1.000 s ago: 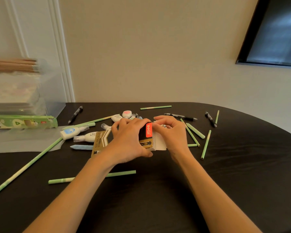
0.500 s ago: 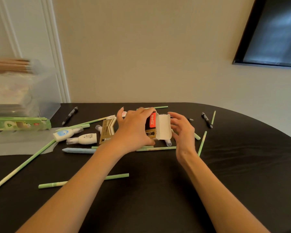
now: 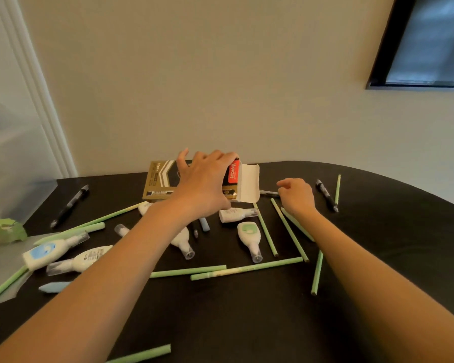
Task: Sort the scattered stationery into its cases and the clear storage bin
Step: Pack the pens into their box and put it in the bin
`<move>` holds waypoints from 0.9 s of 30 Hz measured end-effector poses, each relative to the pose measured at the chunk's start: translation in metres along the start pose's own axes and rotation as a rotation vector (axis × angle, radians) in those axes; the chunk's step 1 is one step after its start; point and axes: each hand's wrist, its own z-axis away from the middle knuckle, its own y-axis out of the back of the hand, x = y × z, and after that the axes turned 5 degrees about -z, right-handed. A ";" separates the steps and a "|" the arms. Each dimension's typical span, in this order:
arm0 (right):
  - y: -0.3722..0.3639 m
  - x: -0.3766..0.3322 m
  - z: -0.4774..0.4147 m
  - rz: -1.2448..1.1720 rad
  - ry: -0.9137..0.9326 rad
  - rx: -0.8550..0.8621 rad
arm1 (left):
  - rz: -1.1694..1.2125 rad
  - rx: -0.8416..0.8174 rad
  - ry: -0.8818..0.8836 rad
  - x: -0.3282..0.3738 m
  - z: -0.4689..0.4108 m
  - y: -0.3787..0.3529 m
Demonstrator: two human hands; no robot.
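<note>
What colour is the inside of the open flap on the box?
White, on the open flap of the box, in the head view.

box [image 3: 157, 180]: glossy cardboard | table [image 3: 378, 231]: dark matt wood | correction tapes [image 3: 249, 235]: smooth plastic

Left hand [image 3: 205, 184] gripping, raised; right hand [image 3: 296, 196] loosely curled, low.

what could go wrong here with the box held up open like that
1. The left hand holds the gold and black pen box up alone with its end flap open; anything inside might slide out if it tips.
2. The right hand reaches among loose green pencils near a black pen; a nudge could roll them toward the table edge.
</note>
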 end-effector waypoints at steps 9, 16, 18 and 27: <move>-0.013 0.018 -0.038 0.342 -0.011 -0.093 | 0.003 -0.024 -0.028 -0.005 -0.025 -0.024; -0.016 0.009 -0.033 0.487 0.026 -0.079 | -0.002 -0.012 -0.023 -0.012 -0.020 -0.021; -0.014 0.004 -0.026 0.492 0.022 -0.076 | 0.001 -0.005 -0.013 -0.014 -0.016 -0.018; 0.011 -0.037 0.031 -0.113 0.011 0.020 | 0.037 0.016 0.006 -0.025 0.027 0.008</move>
